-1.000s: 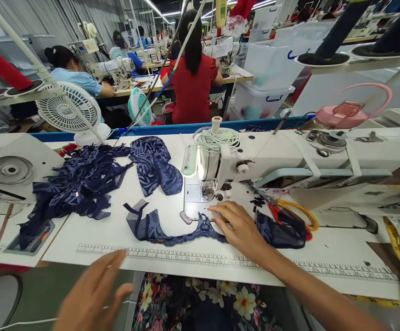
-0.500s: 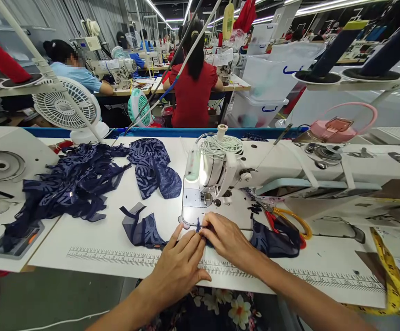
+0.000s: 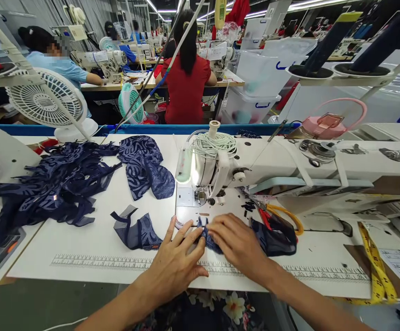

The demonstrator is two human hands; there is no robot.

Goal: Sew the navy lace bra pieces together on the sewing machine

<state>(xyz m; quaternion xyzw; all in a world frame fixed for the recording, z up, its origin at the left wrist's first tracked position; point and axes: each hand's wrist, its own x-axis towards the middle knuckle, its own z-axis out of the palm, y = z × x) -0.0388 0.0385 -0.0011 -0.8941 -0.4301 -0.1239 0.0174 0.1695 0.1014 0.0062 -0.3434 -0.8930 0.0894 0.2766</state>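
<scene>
A small navy patterned fabric piece (image 3: 211, 240) lies on the white table at the front of the sewing machine's bed, between my hands. My left hand (image 3: 181, 257) is spread flat, its fingertips on the table and touching the fabric's left side. Curled over the right side of that piece, my right hand (image 3: 239, 248) grips it with bent fingers; the fingertips are partly hidden. Just left of my left hand lies a navy bra-like piece with sheer mesh (image 3: 146, 233). Another navy mesh piece (image 3: 273, 239) is right of my right hand.
The sewing machine (image 3: 216, 170) stands straight ahead, its needle area lit. Orange-handled scissors (image 3: 285, 216) lie right of the bed. A heap of navy strips (image 3: 58, 179) and patterned cup pieces (image 3: 144, 165) are on the left. A yellow tape measure (image 3: 375, 262) hangs at the right edge.
My hands have moved apart slightly, and more of the fabric between them shows. The right fingers have shifted from a pinch by the left fingertips to the fabric's right side. The view has turned a little.
</scene>
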